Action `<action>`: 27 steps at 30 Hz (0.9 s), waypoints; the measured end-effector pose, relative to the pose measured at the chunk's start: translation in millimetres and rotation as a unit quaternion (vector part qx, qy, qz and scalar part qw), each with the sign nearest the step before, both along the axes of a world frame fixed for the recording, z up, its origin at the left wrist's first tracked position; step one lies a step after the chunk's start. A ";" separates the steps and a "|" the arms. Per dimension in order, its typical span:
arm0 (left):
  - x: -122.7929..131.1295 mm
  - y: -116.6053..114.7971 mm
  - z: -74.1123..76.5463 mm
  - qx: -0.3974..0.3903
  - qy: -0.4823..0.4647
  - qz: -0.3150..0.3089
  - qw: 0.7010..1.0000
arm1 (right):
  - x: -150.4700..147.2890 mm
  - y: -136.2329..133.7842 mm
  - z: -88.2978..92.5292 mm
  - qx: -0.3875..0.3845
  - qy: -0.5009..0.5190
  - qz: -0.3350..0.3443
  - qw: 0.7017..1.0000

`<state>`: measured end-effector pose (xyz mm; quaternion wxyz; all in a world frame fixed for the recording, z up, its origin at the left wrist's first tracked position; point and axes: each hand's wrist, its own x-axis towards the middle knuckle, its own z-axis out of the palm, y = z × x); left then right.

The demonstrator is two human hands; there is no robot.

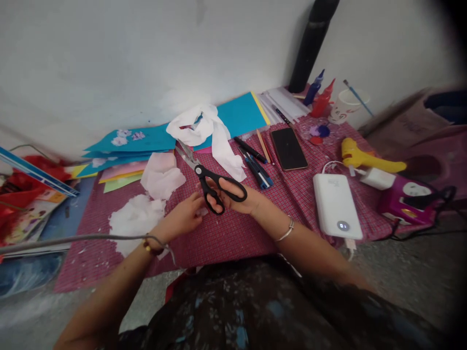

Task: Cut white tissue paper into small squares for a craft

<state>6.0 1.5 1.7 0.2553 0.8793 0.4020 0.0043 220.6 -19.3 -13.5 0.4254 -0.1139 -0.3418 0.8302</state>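
Observation:
Scissors (198,169) with black handles are in my right hand (237,197), its fingers through the handle loops. Their metal blades point up and to the left, towards the white tissue paper (219,150). Close by on the left, my left hand (185,214) has its fingers curled together. A small pale bit shows at its fingertips, too unclear to name. Crumpled white tissue (162,176) lies beyond my left hand. More torn tissue (134,218) is spread on the checked red cloth (226,238) beside my left forearm.
Blue sheets (241,114) lie along the wall, some bearing paper flowers (122,137). To the right are a utility knife (258,170), a phone (289,148), a white power bank (336,204) and a yellow glue gun (368,158). A grey cable (91,237) crosses my left wrist.

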 end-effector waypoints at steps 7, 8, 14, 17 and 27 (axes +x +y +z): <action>-8.4 -3.8 1.9 0.055 -0.008 0.006 0.998 | -0.6 1.9 -6.6 0.000 -0.026 -0.012 1.000; -18.0 -0.9 10.9 0.072 -0.021 0.035 0.997 | 0.2 2.3 -7.1 0.000 -0.028 -0.012 1.000; -117.0 0.6 63.2 0.214 0.038 0.257 0.942 | 1.7 -0.4 -4.0 0.015 -0.047 -0.007 0.999; -147.3 -29.3 73.7 0.336 0.120 0.267 0.895 | 1.3 -2.5 -2.9 0.010 -0.059 0.000 0.998; -90.0 -111.8 15.5 0.154 0.099 0.131 0.974 | -2.9 -5.1 -7.8 0.004 -0.111 0.001 0.994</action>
